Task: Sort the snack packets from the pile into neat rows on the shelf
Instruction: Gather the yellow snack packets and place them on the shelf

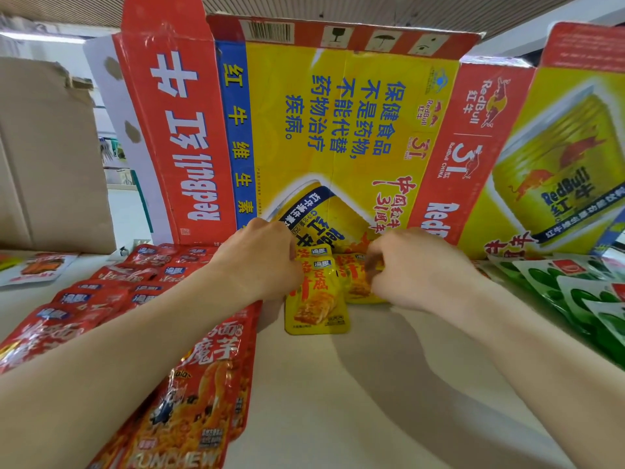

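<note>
**Q:** How are the hands posed?

**A:** Both forearms are stretched forward. The left hand (267,262) is curled onto the top edge of the yellow snack packets (318,306). The right hand (412,269) is clamped on the same cluster from the right.

**Q:** What of the surface and surroundings?

**A:** The yellow packets are laid on a pale shelf (372,384), against an upright flattened Red Bull carton (338,113). Small red packets (101,292) are ranged in rows at left, with green packets (575,292) at right. A brown cardboard box (44,157) is noted far left.

**Q:** Is anything obscured?

**A:** Most fingertips are hidden. The yellow packets cannot be counted. The green packets are cut off at the frame edge.
</note>
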### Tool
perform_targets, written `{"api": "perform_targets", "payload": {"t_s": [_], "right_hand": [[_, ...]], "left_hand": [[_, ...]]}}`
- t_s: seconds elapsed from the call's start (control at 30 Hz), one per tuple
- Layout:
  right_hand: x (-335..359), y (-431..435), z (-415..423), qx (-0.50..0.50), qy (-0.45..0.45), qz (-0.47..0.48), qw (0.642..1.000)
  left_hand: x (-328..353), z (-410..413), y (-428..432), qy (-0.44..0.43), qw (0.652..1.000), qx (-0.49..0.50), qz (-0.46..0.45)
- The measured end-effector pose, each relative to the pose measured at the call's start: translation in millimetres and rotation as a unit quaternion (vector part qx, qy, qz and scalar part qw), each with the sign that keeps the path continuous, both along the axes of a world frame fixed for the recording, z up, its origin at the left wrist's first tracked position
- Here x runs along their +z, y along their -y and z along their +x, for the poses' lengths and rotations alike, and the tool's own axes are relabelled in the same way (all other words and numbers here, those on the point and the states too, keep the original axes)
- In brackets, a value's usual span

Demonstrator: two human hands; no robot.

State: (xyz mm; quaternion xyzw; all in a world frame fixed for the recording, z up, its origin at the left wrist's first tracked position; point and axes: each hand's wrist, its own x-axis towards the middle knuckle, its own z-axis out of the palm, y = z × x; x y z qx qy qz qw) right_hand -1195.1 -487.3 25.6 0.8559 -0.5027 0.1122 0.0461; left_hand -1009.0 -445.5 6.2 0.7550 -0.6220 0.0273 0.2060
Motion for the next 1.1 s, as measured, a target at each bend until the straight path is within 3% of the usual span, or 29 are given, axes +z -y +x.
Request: {"api": "perform_targets", "payload": {"t_s": [0.13,0.3,0.67,0.8,0.9,1.1], "right_hand": [[-5.3,6.9,-3.9,-0.021,-0.046,0.051,0.997],[-8.6,11.7,-2.3,-0.033,-0.04,0.076,0.996],[1.9,29.1,-22.3,-0.068,0.01,0.063,0.996],[-1.0,30.7,-23.3,-0.078,-0.075,0.135,0.985],[-4.5,32.0,-19.1,-0.081,-0.091,0.129,0.984],[-1.5,26.4,-19.5,-0.075,-0.02,0.095,0.992]], "left_hand": [[5.7,-10.4,-9.2,0.017,0.998,-0.021,0.059],[5.1,-16.5,-9.1,0.103,0.985,-0.049,0.128],[1.4,-16.8,-5.3,0.072,0.989,-0.053,0.122],[0.9,-15.7,-4.7,0.065,0.989,-0.056,0.123],[0.7,-15.4,-3.2,0.066,0.989,-0.054,0.124],[-0.7,-14.1,-2.7,0.097,0.989,-0.048,0.097]]}}
